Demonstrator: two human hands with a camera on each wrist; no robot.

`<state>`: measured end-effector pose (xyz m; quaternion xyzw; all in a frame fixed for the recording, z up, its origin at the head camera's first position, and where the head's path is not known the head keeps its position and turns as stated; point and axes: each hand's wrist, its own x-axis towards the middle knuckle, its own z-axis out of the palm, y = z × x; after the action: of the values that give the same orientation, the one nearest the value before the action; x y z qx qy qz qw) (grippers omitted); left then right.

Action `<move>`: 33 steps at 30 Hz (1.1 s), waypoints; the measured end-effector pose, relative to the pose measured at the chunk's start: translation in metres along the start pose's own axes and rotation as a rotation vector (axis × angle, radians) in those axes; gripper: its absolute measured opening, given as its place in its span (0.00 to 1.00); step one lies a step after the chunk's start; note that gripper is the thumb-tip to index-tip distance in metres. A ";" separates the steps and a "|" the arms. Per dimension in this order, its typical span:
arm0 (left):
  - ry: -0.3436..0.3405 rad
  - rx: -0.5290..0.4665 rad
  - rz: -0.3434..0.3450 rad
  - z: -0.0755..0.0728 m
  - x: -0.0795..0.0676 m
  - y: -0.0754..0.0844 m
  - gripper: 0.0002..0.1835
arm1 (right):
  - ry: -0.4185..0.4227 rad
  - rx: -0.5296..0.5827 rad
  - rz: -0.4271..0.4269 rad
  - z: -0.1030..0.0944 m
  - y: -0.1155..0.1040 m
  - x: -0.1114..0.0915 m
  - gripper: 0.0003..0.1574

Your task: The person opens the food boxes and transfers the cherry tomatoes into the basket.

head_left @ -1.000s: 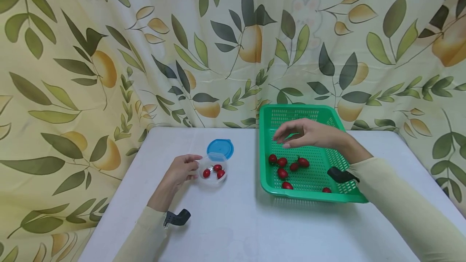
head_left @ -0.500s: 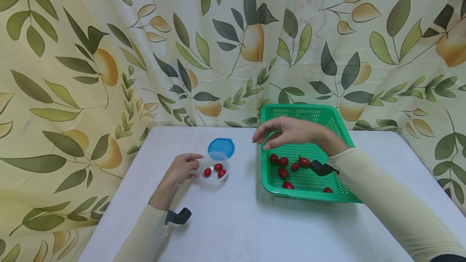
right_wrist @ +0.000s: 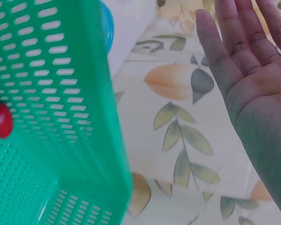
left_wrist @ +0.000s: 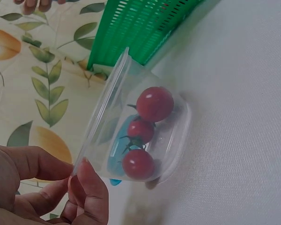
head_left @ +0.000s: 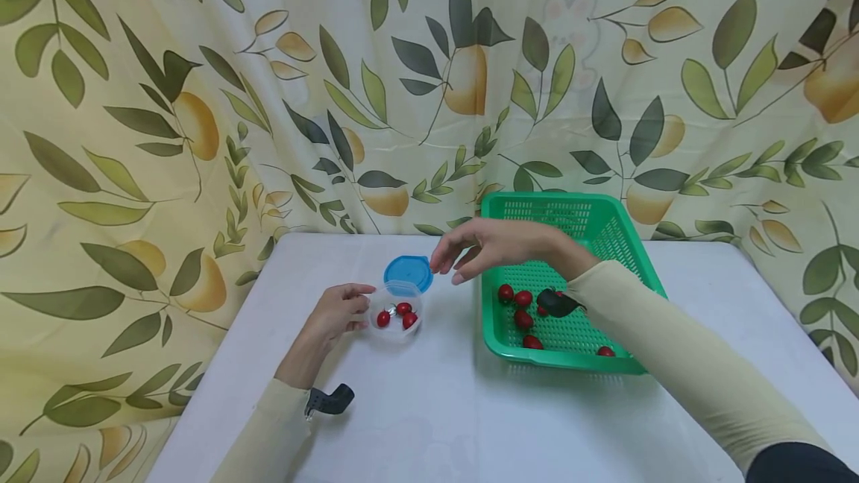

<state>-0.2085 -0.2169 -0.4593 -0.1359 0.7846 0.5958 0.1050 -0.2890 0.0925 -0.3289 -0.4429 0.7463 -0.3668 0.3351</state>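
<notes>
A small clear plastic container [head_left: 394,333] stands on the table with three cherry tomatoes [left_wrist: 155,104] in it, some with green stems. My left hand [head_left: 338,313] pinches its rim from the left, with thumb and fingers at the edge in the left wrist view. Behind the container lies a round blue lid [head_left: 408,272]. My right hand [head_left: 496,246] hangs in the air between the lid and the green basket [head_left: 493,330], palm down and fingers loosely bent. Nothing shows in its grasp; the right wrist view cuts off its fingertips. Several cherry tomatoes [head_left: 523,320] lie in the basket.
The basket's high perforated walls stand at the right of the white table [head_left: 429,408], under my right forearm. A leaf-patterned curtain [head_left: 302,95] hangs behind and beside the table. Black straps with camera mounts [head_left: 330,399] sit on both wrists.
My right hand has moved left from above the basket, past its left wall, toward the lid and container. My left hand keeps its place at the container's rim.
</notes>
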 end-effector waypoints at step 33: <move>-0.044 -0.068 0.021 -0.003 0.001 0.001 0.19 | -0.186 0.032 -0.038 0.025 -0.002 0.083 0.21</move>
<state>-0.2099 -0.2194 -0.4575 -0.1179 0.7627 0.6261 0.1114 -0.2991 0.0102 -0.3542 -0.4836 0.6974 -0.3423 0.4031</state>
